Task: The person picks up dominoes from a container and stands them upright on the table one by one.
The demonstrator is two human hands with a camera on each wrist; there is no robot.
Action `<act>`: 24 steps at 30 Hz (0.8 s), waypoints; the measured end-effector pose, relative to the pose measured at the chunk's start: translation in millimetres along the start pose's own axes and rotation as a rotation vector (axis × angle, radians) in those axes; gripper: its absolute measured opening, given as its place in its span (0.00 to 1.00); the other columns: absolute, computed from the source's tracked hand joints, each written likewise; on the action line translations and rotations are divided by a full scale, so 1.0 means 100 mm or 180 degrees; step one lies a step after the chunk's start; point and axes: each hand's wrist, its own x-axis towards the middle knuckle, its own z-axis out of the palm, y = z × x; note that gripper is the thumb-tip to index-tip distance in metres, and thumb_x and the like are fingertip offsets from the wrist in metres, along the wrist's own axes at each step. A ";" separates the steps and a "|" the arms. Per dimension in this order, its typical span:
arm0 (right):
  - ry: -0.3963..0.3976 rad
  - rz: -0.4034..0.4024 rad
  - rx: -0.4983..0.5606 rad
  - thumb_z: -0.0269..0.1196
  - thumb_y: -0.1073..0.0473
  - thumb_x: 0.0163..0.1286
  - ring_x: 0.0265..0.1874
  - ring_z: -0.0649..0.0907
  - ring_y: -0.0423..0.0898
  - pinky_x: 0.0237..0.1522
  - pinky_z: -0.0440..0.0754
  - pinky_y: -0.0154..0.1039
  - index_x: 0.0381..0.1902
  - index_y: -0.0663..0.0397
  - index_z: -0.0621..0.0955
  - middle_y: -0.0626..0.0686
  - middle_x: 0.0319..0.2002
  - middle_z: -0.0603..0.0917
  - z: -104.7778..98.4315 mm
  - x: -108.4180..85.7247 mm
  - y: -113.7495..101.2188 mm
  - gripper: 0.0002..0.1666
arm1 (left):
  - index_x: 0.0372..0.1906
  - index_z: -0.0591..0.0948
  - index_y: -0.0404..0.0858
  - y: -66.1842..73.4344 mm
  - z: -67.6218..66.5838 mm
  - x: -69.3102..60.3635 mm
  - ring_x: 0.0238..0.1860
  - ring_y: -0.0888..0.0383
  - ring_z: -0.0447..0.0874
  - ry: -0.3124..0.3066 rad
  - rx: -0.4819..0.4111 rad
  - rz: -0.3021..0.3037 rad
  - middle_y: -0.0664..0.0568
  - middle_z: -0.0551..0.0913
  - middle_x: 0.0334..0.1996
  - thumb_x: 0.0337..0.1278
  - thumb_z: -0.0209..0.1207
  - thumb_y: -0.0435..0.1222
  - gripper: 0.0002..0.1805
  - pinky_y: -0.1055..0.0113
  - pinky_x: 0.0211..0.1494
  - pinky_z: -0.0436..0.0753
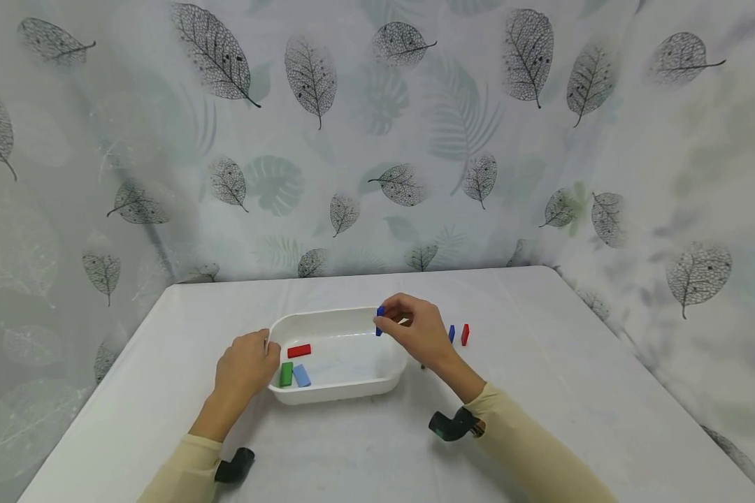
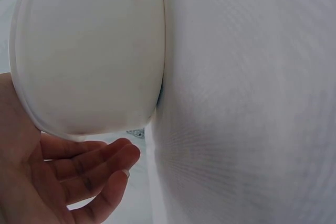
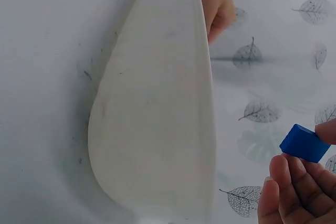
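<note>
pinching blue block [image 1: 379,323] with right grip [image 1: 415,327] | pointing its long axis near upright | holding tray [image 1: 335,393] rim with left grip [image 1: 244,365] | showing red block [image 1: 299,351] inside only in head view

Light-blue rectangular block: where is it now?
In the head view, the light-blue rectangular block lies in the white rounded tray, near its front left corner, right of the green rectangular block.

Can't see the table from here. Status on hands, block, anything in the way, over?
Left hand holding tray rim. Right hand pinching dark-blue block, above rim height. Inside: red block, green block, light-blue block. No obstruction seen.
</note>
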 end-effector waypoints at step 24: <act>0.0184 0.0185 -0.0275 0.73 0.61 0.66 0.36 0.86 0.44 0.39 0.85 0.41 0.43 0.55 0.87 0.46 0.34 0.88 -0.47 -0.15 0.16 0.09 | 0.61 0.78 0.21 0.01 0.01 0.00 0.32 0.45 0.82 -0.0010 0.0072 -0.0044 0.28 0.83 0.52 0.70 0.52 0.37 0.25 0.49 0.36 0.88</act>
